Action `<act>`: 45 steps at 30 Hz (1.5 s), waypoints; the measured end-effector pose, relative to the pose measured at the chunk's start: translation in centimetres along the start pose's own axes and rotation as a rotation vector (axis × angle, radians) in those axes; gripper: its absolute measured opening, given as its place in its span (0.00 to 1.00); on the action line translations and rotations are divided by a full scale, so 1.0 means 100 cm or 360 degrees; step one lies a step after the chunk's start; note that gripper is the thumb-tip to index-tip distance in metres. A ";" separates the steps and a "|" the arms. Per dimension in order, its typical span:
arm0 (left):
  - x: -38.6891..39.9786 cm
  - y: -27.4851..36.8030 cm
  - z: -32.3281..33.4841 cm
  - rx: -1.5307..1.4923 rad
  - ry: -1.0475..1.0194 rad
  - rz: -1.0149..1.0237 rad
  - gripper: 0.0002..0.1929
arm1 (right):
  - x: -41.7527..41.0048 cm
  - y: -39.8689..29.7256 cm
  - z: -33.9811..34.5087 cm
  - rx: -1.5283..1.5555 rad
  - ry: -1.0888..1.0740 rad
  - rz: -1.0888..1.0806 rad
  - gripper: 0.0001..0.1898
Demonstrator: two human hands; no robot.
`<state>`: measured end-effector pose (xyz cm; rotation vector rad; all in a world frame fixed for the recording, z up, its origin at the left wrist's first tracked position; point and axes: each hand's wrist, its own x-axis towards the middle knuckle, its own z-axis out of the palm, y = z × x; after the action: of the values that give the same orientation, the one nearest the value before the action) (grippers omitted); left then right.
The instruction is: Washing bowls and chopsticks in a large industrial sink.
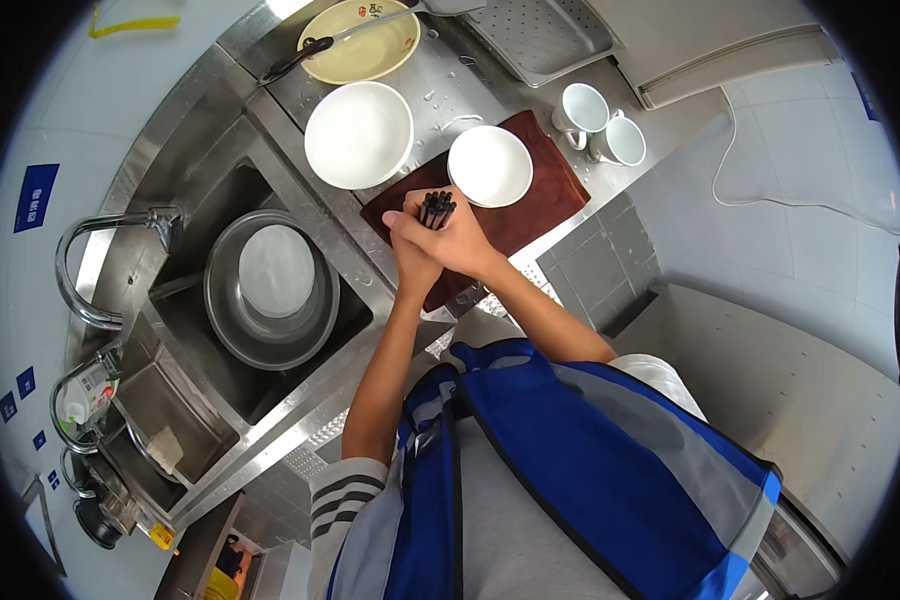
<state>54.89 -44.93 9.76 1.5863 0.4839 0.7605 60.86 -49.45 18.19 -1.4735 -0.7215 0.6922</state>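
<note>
A bundle of black sticks, seemingly chopsticks (438, 207), stands end-on between my two hands. My right hand (459, 241) is wrapped around the bundle. Pressed against it from the left, my left hand (414, 261) also grips the bundle; its fingers are partly hidden by the right hand. Both hands are over a dark red-brown wooden board (547, 176) on the steel counter. Just beyond the right hand, a small white bowl (490, 166) rests on the board. A larger white bowl (358, 135) sits farther left on the counter.
A yellow oval dish (367, 52) lies at the back with a black-handled spatula (375, 28) across it. Two white mugs (581, 109) and a perforated steel tray (544, 37) are to the right. At left, a metal basin (221, 315) sits in the sink beneath a curved faucet (67, 259).
</note>
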 end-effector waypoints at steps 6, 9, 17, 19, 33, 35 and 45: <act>-0.016 -0.034 -0.017 0.0121 -0.0119 -0.0015 0.12 | 0.004 -0.018 0.001 -0.0165 -0.0259 -0.0260 0.14; -0.015 -0.024 -0.021 0.0095 -0.0130 -0.0044 0.12 | 0.003 -0.047 0.005 0.0013 -0.0230 -0.0389 0.12; -0.002 0.002 -0.017 0.0016 -0.0116 -0.0085 0.14 | 0.002 -0.064 0.011 0.0489 -0.0357 -0.0107 0.13; -0.001 0.011 -0.013 -0.0008 -0.0114 -0.0099 0.15 | 0.002 -0.064 0.007 0.0420 -0.0390 -0.0204 0.15; 0.074 0.097 -0.058 -0.1916 -0.0096 -0.0902 0.18 | -0.006 -0.017 -0.031 0.0623 0.0043 0.0011 0.32; 0.077 0.103 -0.063 -0.1989 -0.0044 -0.0817 0.19 | -0.013 -0.010 -0.029 0.0747 0.0011 0.0133 0.32; 0.067 0.112 -0.052 -0.2189 0.0319 -0.0695 0.19 | 0.021 -0.038 0.013 0.1505 0.0668 0.0139 0.22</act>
<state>54.59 -38.50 22.26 0.1155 0.2911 0.6515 61.08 -46.93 21.96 -0.7231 0.0339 0.6275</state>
